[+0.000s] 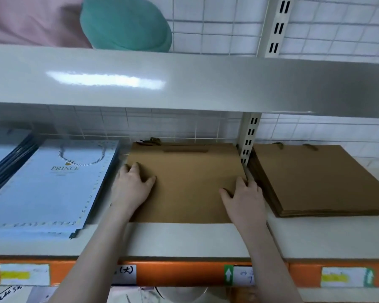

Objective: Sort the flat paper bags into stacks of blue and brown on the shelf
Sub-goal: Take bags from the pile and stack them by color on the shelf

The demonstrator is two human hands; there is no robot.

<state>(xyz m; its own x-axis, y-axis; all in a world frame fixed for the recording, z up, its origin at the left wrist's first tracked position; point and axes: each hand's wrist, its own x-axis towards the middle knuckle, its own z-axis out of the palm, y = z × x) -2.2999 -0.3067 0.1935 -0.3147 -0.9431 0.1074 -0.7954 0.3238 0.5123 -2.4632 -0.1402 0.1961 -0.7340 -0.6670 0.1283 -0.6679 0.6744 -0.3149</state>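
While both arms are reaching over the near edge of the shelf, the two hands are lying flat on the brown bag in the middle. The left hand is resting on the bag's left side, with its fingers nearly straight and spread a little, pointing to the far side. They are pressing down on the paper and are not curling around anything. The right hand is resting on the bag's right side. Its fingers are also open and flat, and their tips are sitting at the bag's right edge, just beside the white post. The thumb is pointing left across the paper.

The brown bag is lying flat under both hands, between them and stretching to the far wall, with its handles bunched at the far end. Its near edge is sitting a little back from the shelf's front.

To the left, a blue stack of flat bags is lying just beside it, with "PRINCE" printed on top. To the right, past the post, a brown stack is lying flat. Above, a green bundle is sitting on the upper shelf.
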